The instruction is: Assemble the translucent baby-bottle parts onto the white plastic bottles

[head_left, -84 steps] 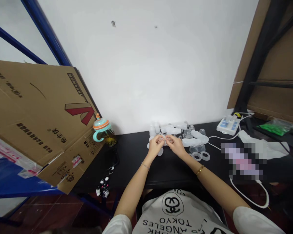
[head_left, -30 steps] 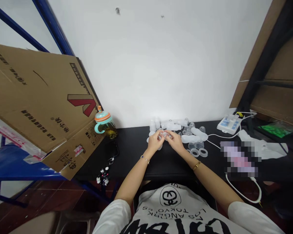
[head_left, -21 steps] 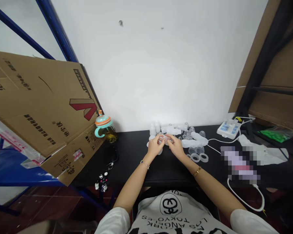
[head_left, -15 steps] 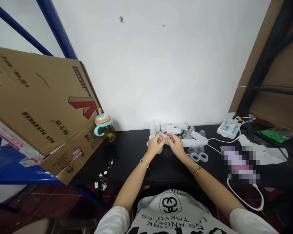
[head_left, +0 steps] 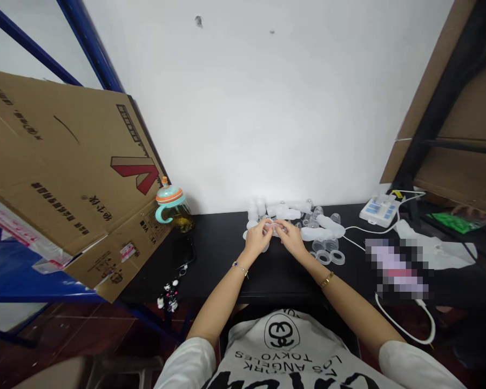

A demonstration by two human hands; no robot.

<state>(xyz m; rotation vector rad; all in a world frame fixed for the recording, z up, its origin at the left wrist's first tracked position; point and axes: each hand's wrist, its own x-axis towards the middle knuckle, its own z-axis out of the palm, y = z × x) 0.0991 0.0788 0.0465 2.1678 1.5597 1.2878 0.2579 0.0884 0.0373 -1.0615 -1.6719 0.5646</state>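
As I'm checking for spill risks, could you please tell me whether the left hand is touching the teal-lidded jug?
Apart: the head view plainly shows black tabletop between the left hand and the teal-lidded jug.

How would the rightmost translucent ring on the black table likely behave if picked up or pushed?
The ring is probably light, since its middle is open. Lying flat on the black table, it would likely slide rather than roll if nudged. The neighbouring ring sits so close that a push toward it might shift both.
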